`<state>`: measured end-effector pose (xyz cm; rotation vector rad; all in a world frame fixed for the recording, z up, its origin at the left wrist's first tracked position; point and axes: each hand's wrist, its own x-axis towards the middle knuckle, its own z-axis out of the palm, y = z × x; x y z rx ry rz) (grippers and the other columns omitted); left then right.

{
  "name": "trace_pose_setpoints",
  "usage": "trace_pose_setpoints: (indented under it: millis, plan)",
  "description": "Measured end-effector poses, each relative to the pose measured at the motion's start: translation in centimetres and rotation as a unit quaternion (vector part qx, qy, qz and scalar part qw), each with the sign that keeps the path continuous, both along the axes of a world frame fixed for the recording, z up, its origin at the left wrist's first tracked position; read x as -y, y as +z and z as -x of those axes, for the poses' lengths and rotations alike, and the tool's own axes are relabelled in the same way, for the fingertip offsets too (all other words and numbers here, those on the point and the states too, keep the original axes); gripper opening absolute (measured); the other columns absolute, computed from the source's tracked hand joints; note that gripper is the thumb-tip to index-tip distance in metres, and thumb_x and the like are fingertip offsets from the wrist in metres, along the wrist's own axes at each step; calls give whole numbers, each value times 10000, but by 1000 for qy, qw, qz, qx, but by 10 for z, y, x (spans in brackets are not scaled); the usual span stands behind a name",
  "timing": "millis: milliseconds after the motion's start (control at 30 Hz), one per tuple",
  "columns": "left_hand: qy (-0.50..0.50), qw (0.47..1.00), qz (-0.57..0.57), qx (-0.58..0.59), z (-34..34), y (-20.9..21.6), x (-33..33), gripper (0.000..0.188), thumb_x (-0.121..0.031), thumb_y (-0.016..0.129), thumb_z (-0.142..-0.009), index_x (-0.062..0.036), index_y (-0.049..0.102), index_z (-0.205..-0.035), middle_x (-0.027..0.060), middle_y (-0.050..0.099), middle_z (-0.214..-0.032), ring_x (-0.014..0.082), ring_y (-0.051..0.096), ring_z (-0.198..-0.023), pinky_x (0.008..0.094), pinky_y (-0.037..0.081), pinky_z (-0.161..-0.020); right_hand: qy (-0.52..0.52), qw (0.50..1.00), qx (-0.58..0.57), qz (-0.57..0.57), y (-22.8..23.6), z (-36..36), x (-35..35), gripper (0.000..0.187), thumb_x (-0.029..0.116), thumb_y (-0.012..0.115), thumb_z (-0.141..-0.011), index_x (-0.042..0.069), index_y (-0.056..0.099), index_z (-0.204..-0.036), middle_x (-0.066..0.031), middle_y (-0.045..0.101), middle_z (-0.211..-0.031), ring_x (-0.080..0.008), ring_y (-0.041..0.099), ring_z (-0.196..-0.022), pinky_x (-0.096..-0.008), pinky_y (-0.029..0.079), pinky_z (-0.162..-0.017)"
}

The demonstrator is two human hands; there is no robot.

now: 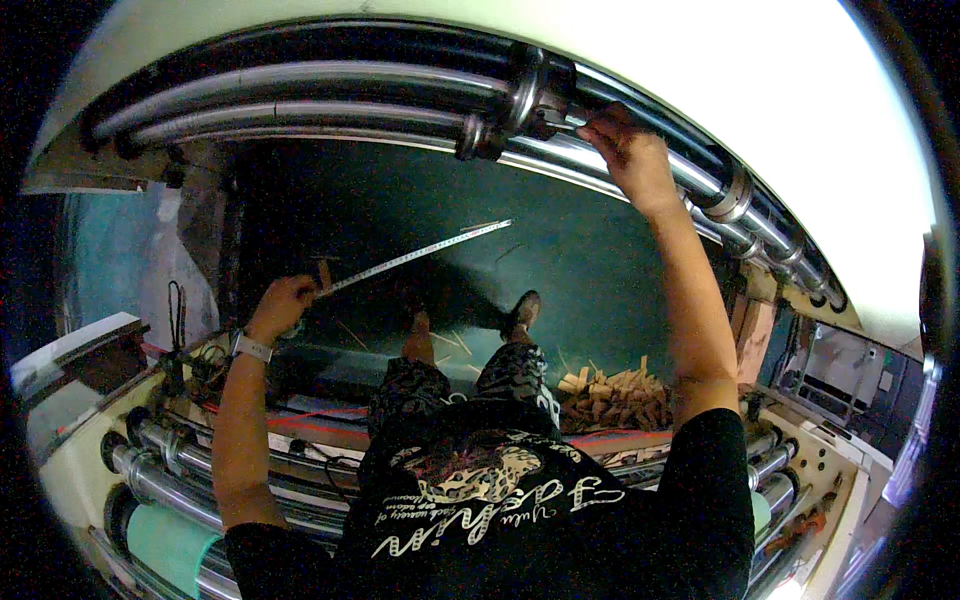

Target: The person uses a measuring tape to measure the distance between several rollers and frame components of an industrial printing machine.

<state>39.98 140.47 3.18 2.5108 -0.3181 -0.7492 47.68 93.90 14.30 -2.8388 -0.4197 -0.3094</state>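
Standing inside the machine frame. Left hand [283, 303] is gripping the case end of a steel measuring tape [415, 257], its blade running out stiff and slanting up and away to the right, toward the rollers. Right hand [628, 150] is reaching overhead, fingers closed around a polished metal roller shaft [300, 72] beside a clamp collar [524, 92], probably bracing there. Pale wood offcuts [612, 396] are lying below, near the feet.

I am in a factory, standing inside a large machine: long steel rollers [330, 95] curve overhead, more rollers [190, 470] sit below, and wood offcuts [612, 398] lie heaped on the floor.
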Motion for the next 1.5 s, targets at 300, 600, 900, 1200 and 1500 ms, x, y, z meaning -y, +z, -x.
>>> trace_pose_setpoints:
  millis: [300, 600, 900, 1200, 1500]
  plan:
    - [-27, 996, 81, -24, -29, -12, 2, 124, -143, 545, -760, -49, 584, -832, 131, 595, -792, 307, 560, -750, 375, 436, -672, 24, 998, -10, 59, 5, -10, 6, 136, 171, 598, -761, 47, 590, -815, -101, 559, -814, -304, 557, -693, -359, 452, -593]
    - [-5, 997, 75, -36, -32, -20, -13, 111, -142, 549, -766, -50, 595, -809, 120, 604, -792, 284, 574, -729, 356, 440, -661, 19, 983, 13, 182, 17, -25, 1, 100, 147, 602, -741, 76, 605, -810, -97, 565, -854, -301, 543, -821, -381, 442, -698]
    - [-70, 995, 61, -21, -42, -26, -36, 133, -162, 524, -780, -45, 583, -756, 95, 604, -750, 257, 563, -667, 345, 427, -602, -195, 942, -135, -239, -64, 26, -39, 299, 300, 394, -909, 31, 452, -793, -43, 442, -650, -127, 387, -632, -254, 373, -598]
    - [-64, 988, 141, -28, -52, -50, -37, 119, -145, 504, -756, -43, 562, -739, 70, 570, -624, 216, 555, -601, 327, 423, -557, -280, 889, -70, -355, -78, 31, -66, 414, 400, 394, -885, 6, 477, -791, -80, 492, -633, -149, 415, -593, -291, 376, -571]
    - [-78, 989, 129, -5, -58, -66, -32, 120, -168, 545, -754, -57, 574, -791, 147, 571, -696, 322, 553, -646, 395, 418, -564, -292, 824, -171, -455, -74, 24, -62, 431, 481, 432, -842, 95, 458, -652, 37, 351, -556, -77, 289, -505, -234, 236, -466]
